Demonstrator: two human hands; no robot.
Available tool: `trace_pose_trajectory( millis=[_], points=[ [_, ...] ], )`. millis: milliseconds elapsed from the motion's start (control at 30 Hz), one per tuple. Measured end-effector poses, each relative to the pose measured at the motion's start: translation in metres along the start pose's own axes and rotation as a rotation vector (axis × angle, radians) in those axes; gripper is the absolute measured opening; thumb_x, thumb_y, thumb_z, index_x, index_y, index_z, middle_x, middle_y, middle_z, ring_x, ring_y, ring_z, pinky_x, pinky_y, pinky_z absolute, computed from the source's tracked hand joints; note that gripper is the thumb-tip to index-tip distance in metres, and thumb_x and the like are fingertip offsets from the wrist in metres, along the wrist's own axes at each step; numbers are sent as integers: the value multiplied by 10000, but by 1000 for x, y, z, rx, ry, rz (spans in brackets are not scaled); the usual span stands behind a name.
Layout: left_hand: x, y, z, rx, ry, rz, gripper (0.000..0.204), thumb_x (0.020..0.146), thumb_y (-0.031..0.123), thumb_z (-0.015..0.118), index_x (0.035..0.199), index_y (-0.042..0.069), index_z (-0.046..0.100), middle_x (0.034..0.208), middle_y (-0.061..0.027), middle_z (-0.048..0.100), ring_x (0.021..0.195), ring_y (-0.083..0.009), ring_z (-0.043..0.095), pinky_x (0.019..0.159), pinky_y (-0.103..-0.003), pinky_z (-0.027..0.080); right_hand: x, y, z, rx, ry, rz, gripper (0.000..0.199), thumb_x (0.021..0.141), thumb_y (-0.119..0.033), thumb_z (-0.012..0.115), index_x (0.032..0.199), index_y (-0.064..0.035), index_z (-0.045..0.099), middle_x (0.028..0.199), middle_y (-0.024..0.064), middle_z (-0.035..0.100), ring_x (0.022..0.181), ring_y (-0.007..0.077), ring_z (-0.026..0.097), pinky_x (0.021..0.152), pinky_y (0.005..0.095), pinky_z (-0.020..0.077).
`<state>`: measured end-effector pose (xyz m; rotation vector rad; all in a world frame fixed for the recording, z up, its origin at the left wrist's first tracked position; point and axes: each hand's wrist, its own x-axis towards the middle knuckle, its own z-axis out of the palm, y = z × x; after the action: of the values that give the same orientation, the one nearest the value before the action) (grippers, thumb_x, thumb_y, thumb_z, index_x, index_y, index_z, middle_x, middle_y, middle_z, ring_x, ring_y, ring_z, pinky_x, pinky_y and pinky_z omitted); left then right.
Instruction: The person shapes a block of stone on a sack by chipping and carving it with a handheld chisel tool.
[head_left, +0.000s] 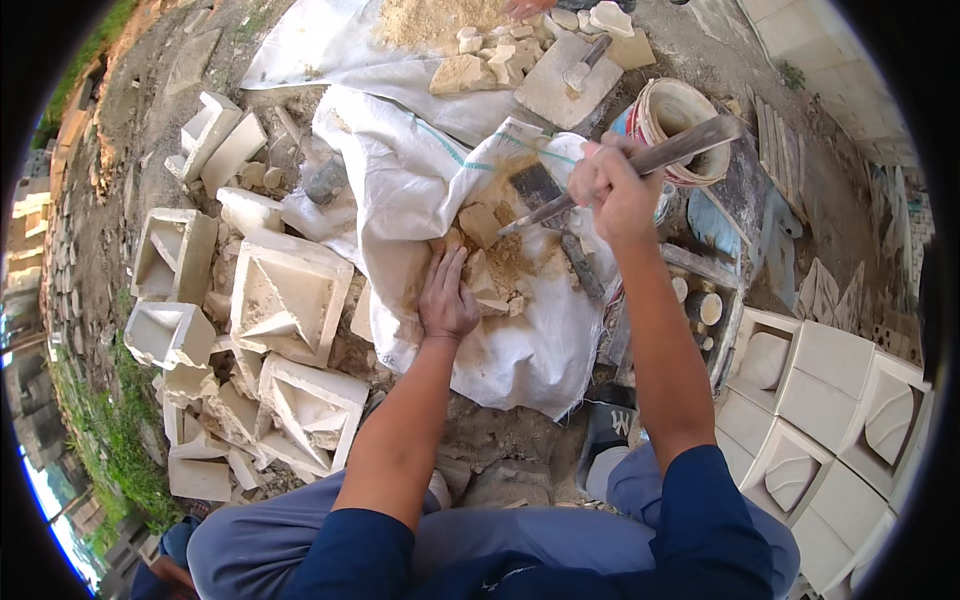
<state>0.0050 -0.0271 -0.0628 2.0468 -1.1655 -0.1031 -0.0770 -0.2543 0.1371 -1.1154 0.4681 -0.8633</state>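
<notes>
My right hand (620, 190) is closed around a long dark metal bar (690, 145), gripping it near the middle. The bar slants down to the left, and its thin lower end reaches beige broken stone pieces (478, 225). My left hand (447, 297) lies with fingers stretched forward over pale stone beside those pieces; its fingertips are near the bar's lower end. Underneath, a crumpled white woven sack (395, 185) carries stone chips and tan dust (535, 262). A dark flat block (535, 188) lies on the sack behind the bar.
Hollow beige cast blocks (290, 295), some broken, are piled at left. Patterned blocks (830, 400) stand stacked at right. A dirty bucket (680, 130) and a crate of tools (705, 310) sit right of the sack. Another person's hand (528, 8) shows at the far edge.
</notes>
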Motion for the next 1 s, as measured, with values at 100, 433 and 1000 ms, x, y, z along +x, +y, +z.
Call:
trace_pose_trajectory(
  millis=[100, 433, 1000],
  points=[
    [2, 4, -11, -40, 14, -43, 561, 768, 3, 473, 1316, 39, 589, 1353, -158, 595, 1308, -395, 508, 1106, -456, 410, -18, -21, 10, 38, -62, -75, 371, 887, 44, 520, 578, -95, 367, 473, -12, 344, 366, 101, 316, 383, 293, 258],
    [-2, 0, -10, -4, 16, -16, 587, 773, 14, 490, 1353, 65, 565, 1391, -139, 570, 1298, -378, 514, 1087, -442, 434, -19, -11, 7, 117, -168, -97, 394, 889, 39, 550, 566, -95, 369, 476, -2, 391, 378, 70, 306, 380, 256, 224],
    [2, -2, -13, 7, -8, -73, 715, 782, 58, 531, 1481, 20, 386, 1516, -211, 394, 1340, -393, 453, 1089, -443, 420, 23, -63, 15, 44, -529, -90, 367, 998, -118, 444, 631, -101, 438, 504, -6, 343, 404, 118, 348, 405, 293, 283]
  ],
)
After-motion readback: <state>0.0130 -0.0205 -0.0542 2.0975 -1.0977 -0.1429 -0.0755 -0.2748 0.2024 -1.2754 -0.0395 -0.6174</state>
